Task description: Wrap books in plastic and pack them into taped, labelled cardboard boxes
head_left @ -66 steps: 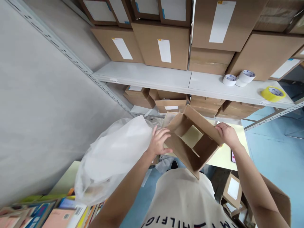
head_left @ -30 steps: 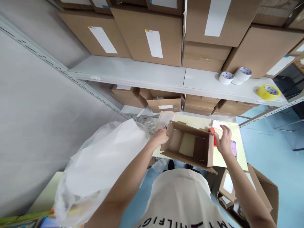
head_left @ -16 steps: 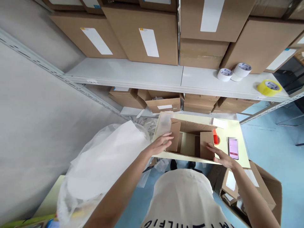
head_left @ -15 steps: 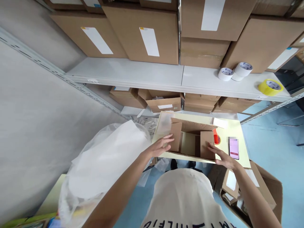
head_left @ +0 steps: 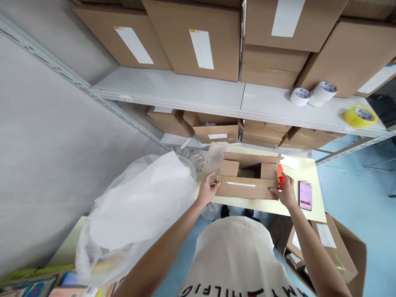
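Observation:
A small cardboard box (head_left: 247, 190) sits on the pale yellow table, its top partly open and both end flaps turned inward. Its long near flap, with a white strip along it, is raised toward the opening. My left hand (head_left: 209, 188) grips the left end of this flap, fingers curled at the corner. At the right end my right hand (head_left: 285, 190) pinches the same flap, thumb on the near side. Just behind the right fingers lies a red tape roll (head_left: 281, 181), partly hidden. A phone (head_left: 305, 195) with a lit screen rests farther right.
Behind the table (head_left: 315, 177) stands a metal shelf (head_left: 185, 90) with cartons, white tape rolls (head_left: 314, 95) and a yellow tape roll (head_left: 360, 117). To the left bulges a large plastic bag (head_left: 139, 202) with white sheets. An open carton (head_left: 352, 247) stands on the floor at right.
The box's near flap has come up over the near side of the opening. Both hands have moved from the box's ends to grip that flap's corners. The view has shifted slightly.

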A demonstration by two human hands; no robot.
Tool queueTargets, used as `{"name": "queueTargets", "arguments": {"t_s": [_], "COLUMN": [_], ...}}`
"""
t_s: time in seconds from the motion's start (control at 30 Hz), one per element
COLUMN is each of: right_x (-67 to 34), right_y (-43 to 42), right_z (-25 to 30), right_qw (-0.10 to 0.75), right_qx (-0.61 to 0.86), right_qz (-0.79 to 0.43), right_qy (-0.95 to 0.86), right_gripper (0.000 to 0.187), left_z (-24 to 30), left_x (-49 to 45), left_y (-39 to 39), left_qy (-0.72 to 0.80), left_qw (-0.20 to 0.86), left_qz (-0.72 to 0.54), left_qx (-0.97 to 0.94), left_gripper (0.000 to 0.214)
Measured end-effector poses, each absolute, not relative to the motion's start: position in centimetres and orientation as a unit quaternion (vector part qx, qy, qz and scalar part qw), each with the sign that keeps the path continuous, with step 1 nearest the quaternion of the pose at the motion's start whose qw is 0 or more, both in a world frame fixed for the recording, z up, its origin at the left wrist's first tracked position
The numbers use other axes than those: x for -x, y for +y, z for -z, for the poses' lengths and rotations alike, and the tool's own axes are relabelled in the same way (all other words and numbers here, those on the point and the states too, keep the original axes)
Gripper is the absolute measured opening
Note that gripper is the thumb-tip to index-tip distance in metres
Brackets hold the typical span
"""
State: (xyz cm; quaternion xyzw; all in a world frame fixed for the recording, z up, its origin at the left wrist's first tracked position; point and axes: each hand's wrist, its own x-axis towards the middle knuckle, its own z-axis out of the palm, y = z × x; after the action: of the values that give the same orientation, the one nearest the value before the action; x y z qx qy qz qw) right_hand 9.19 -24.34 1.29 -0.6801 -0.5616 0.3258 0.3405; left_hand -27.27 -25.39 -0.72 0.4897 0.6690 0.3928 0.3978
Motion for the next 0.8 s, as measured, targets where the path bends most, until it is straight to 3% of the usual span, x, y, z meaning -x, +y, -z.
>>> {"name": "queueTargets", "arguments": {"t_s": [0.13,0.3,0.47,0.67,0.8], "right_x": [-10.3,-10.2,-8.9,-7.9,-7.8], "right_y": [-20.8,-18.7,-22.3,-25.0,-25.0], "right_z": [-3.4,-4.5,-1.9,0.2,0.3], "right_qw": [0.364,0.306,0.261,0.199,0.219], "right_qx": [0.65,0.606,0.597,0.608,0.615], "right_qz": [-0.26,-0.288,-0.207,-0.177,-0.169], "right_qy": [-0.614,-0.676,-0.73,-0.748,-0.738], "right_gripper": [0.12,0.088,0.064,0.063,0.063], "left_z": [1.6,2.5,3.8,3.0,0.3], "left_x": [27.2,27.1,25.5,23.9,23.6], "left_y": [-25.5,-25.6,-26.0,-26.4,-25.9], "left_qy": [0.659,0.663,0.636,0.651,0.633], "left_qw": [0.393,0.387,0.384,0.288,0.183], "left_qz": [-0.4,-0.376,-0.346,-0.291,-0.221], "left_qx": [-0.502,-0.519,-0.574,-0.639,-0.719], "left_gripper": [0.04,0.056,0.078,0.096,0.08]}}
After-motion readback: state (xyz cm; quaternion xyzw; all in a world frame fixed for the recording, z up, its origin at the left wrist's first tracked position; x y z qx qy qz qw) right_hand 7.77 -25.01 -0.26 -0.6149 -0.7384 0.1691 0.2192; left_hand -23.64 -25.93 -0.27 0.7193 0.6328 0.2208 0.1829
